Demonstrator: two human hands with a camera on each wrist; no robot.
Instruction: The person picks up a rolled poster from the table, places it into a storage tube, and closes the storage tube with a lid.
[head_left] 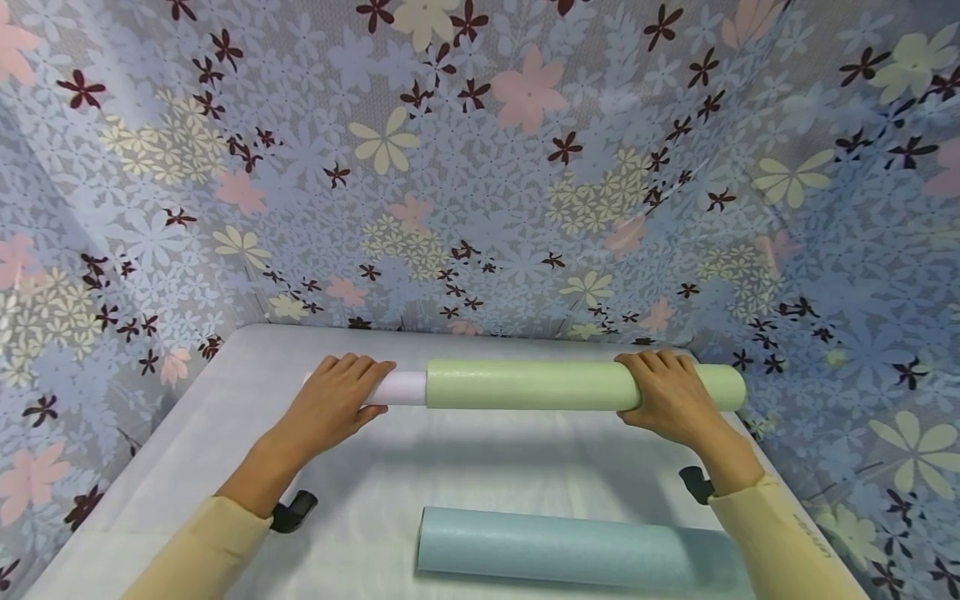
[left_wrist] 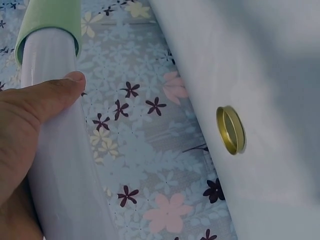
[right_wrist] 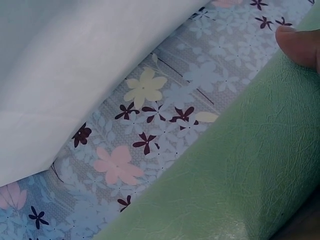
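A pale green tube (head_left: pixel 525 385) lies level across the head view, its textured surface close up in the right wrist view. Out of its left end comes a smooth white roll (head_left: pixel 401 388), narrower than the tube and partly inside it. My left hand (head_left: pixel 337 400) grips the white roll, thumb (left_wrist: pixel 65 90) along its side, a short way from the green rim. Toward the other end, my right hand (head_left: pixel 663 396) holds the green tube from above. Both are raised over the white table, with shadow beneath them.
A blue-grey tube (head_left: pixel 562 546) lies on the white table (head_left: pixel 360 533) nearer to me, its right end behind my right sleeve. A gold ring-shaped lid (left_wrist: pixel 221 131) stands out against the table near its edge. Flowered cloth (head_left: pixel 465 167) surrounds the table.
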